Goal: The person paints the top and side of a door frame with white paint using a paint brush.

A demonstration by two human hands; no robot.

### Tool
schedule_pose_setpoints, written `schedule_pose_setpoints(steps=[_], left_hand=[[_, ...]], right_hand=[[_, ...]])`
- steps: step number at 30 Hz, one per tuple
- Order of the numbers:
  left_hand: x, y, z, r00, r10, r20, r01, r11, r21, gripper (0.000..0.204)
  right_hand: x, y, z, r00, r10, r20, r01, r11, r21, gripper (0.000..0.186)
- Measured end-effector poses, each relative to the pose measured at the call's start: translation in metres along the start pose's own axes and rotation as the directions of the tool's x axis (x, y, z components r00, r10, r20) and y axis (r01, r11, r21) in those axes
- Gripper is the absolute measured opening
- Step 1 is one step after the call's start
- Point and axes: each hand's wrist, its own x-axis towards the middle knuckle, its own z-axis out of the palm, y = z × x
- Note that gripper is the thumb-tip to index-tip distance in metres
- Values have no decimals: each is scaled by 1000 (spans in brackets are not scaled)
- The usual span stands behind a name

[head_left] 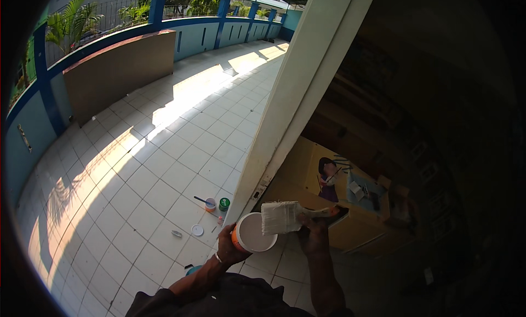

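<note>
While the left hand (229, 246) is clamped around an orange pot of white paint (253, 232), the right hand (316, 222) grips a wide brush (281, 217) whose bristles, white with paint, lie over the pot's rim at three o'clock. Beyond stands a white door frame (296, 92), painting seemingly underway; small paint cans (217, 203) sit on the tiled floor (164, 158) at eleven o'clock.

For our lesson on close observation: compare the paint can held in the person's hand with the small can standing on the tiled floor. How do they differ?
The held paint can is gripped in the left hand, tilted toward the camera; the small can stands upright on the floor. The held can looks wider, showing white paint. The right hand holds a wide brush over the held can; a thin tool rests in the small can. Both are round and open.
</note>
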Motion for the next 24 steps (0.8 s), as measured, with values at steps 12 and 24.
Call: schedule_pose_setpoints(steps=[12, 24], left_hand=[[-18, 64, -34, 999, 41, -6, -40, 995, 96, 63], [-71, 150, -63, 991, 75, -112, -76, 997, 0, 66]], right_hand=[[81, 17, 79, 536, -592, 602, 819, 194, -540, 23], [77, -14, 128, 170, -794, 583, 825, -209, -526, 34]])
